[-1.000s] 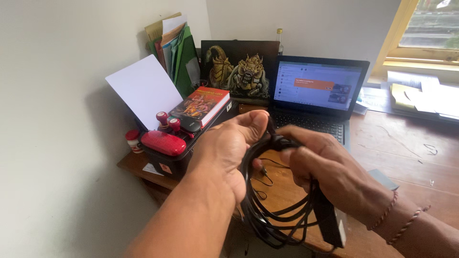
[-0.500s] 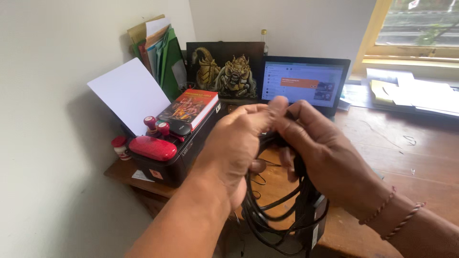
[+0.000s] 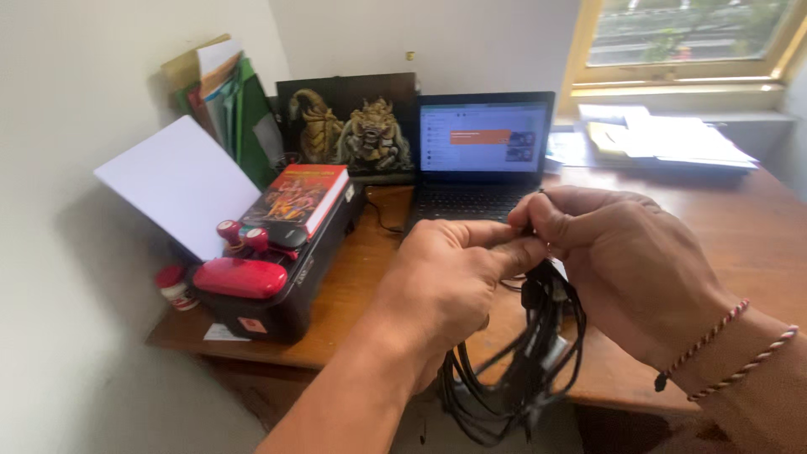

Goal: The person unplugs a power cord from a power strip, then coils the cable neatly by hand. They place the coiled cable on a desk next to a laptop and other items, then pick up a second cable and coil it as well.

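Both hands, left hand (image 3: 445, 282) & right hand (image 3: 626, 261), pinch coiled black cable (image 3: 513, 370) mid-frame; loose loops w/ adapter may slip, unravel.

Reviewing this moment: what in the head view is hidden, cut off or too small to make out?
- Top of the cable bundle: covered by the left hand and right hand, so the grip point is unseen.
- Bottom of the cable loops: blurred near the lower edge.
- Laptop screen contents: too small.
- Printer top: covered by the book and stamps.

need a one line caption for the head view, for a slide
Both hands, left hand and right hand, grip a coiled black cable above a wooden desk.
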